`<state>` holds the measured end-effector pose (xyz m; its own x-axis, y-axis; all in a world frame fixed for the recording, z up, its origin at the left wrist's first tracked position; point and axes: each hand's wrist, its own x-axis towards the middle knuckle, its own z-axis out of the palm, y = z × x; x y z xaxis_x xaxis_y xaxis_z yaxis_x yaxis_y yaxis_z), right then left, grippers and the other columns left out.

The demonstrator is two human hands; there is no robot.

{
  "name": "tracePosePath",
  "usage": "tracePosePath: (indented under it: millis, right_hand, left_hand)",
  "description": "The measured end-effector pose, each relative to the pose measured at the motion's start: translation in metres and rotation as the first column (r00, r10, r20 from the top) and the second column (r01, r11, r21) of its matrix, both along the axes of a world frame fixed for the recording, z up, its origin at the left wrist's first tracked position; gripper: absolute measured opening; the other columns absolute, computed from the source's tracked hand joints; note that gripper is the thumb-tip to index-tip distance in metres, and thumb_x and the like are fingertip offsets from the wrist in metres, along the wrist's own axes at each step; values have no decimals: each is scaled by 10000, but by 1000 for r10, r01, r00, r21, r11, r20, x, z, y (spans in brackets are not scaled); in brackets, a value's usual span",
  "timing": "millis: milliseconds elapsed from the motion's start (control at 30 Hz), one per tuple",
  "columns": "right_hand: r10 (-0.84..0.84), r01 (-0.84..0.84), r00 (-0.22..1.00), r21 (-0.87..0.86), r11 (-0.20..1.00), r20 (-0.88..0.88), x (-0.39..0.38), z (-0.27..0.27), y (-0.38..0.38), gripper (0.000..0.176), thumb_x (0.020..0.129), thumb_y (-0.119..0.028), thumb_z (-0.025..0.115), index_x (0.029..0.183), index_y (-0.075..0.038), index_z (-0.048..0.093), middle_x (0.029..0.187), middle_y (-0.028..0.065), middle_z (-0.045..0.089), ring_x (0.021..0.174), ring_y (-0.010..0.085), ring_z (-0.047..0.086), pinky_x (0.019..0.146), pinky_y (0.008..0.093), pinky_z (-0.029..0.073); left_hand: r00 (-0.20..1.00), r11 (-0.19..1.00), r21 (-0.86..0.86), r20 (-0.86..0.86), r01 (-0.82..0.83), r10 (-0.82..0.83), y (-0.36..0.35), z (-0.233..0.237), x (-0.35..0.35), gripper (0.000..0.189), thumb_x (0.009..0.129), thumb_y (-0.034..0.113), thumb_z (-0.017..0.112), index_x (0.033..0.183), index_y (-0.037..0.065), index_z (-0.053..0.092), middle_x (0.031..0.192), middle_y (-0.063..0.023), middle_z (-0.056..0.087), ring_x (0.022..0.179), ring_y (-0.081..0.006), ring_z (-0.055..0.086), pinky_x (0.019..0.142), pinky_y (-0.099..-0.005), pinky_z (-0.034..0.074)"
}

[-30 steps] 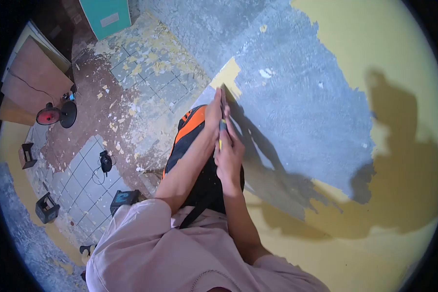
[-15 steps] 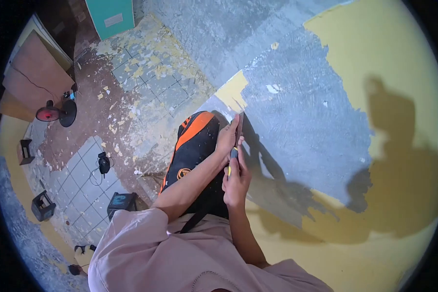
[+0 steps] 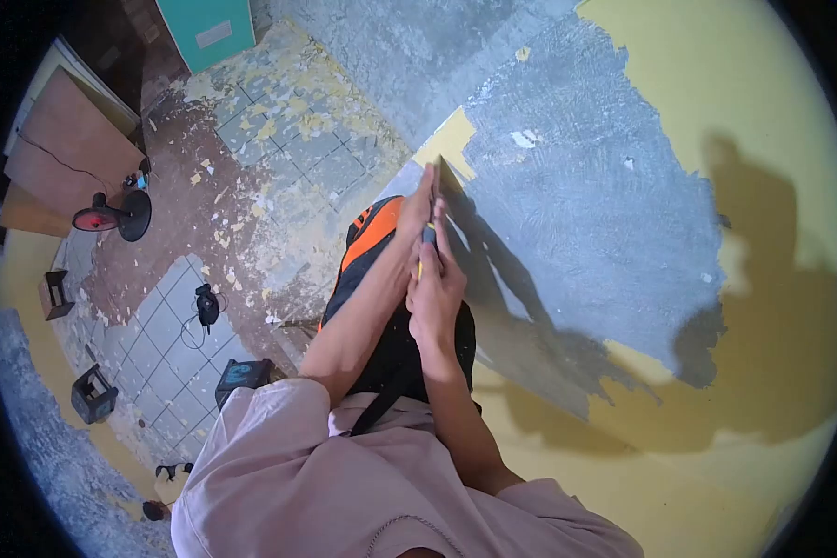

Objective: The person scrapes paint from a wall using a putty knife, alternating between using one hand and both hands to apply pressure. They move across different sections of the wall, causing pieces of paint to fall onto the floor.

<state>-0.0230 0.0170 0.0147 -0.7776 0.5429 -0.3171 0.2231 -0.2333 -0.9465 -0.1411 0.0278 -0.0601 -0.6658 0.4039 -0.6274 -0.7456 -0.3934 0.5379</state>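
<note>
My right hand (image 3: 434,293) is wrapped around the grey and yellow handle of a paint scraper (image 3: 429,236). Just ahead of it, my left hand (image 3: 418,214) is closed at the scraper's blade, its fingers stretched along it and partly hiding it. The blade's tip is at the lower edge of a yellow paint patch (image 3: 454,139) with a ragged outline. Whether the tip touches the paint is hard to tell. Around that patch the wall (image 3: 577,214) is bare and grey, with yellow paint (image 3: 744,84) farther right.
Paint flakes (image 3: 298,121) litter the tiled floor. On the left stand a fan (image 3: 112,219), small stools (image 3: 93,394) and a dark stool (image 3: 244,377) close to my side. A black device with a cord (image 3: 206,307) lies on the tiles. A teal panel (image 3: 209,33) rises at the back.
Both hands and the scraper have moved up and slightly left in the view, up to the yellow patch. The camera view has shifted a little too.
</note>
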Motion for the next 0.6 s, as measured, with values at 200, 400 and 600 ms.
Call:
tracePosePath:
  millis: [200,400,600]
  right_hand:
    - [17,-16,999,37,999,-39,10,-5,12,421,947,-132,442,1366,-170,420,690,-98,444,448,-22,277,353,145,225]
    - [-6,11,999,150,989,-34,9,-8,7,441,946,-113,432,1381,-179,396,697,-93,461,469,-18,299,365,140,232]
    - [-63,61,998,-82,995,-20,-6,-7,-6,412,942,-146,454,1354,-150,433,669,-56,454,443,-12,307,340,158,231]
  left_hand:
    - [996,991,-134,-85,11,-22,12,3,10,614,838,646,464,591,87,529,531,-18,508,447,-110,475,424,-250,340]
    - [972,963,-247,-178,105,-152,12,-10,12,661,826,668,454,579,59,529,538,-22,515,458,-114,484,438,-265,359]
    - [999,999,-46,-51,5,-7,-1,3,-5,615,853,611,475,560,72,513,471,-22,487,410,-122,466,414,-253,346]
